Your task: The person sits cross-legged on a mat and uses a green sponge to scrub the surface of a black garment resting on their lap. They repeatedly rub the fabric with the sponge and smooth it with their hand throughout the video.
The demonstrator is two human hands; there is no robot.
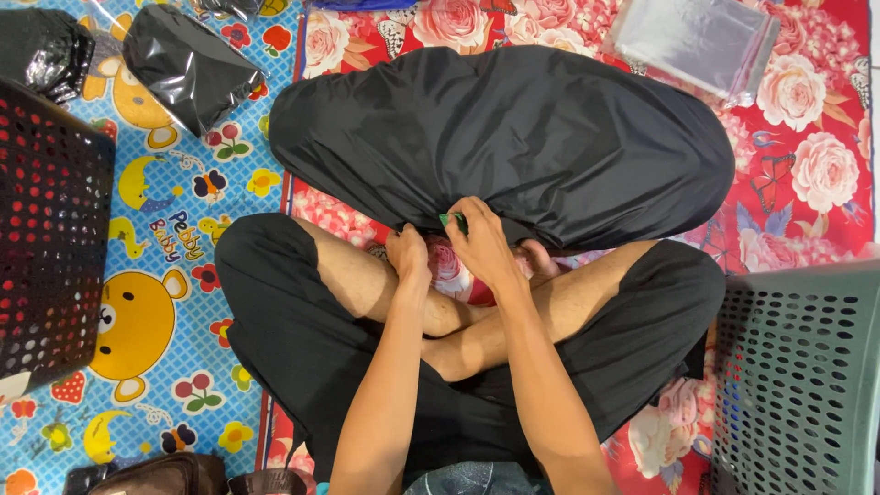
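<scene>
A large black garment (513,137) lies spread flat on the red rose-patterned mat (816,174) in front of my crossed legs. My left hand (408,257) and my right hand (481,243) meet at its near edge, both pinching the fabric. A small green tag (452,220) shows between my right hand's fingers at that edge. My bare shins and black shorts fill the space below the hands.
A black perforated basket (50,229) stands at the left, a grey perforated basket (802,385) at the lower right. Two black plastic-wrapped bundles (188,64) lie at the top left on a blue cartoon mat (183,275). A clear plastic bag (697,41) lies top right.
</scene>
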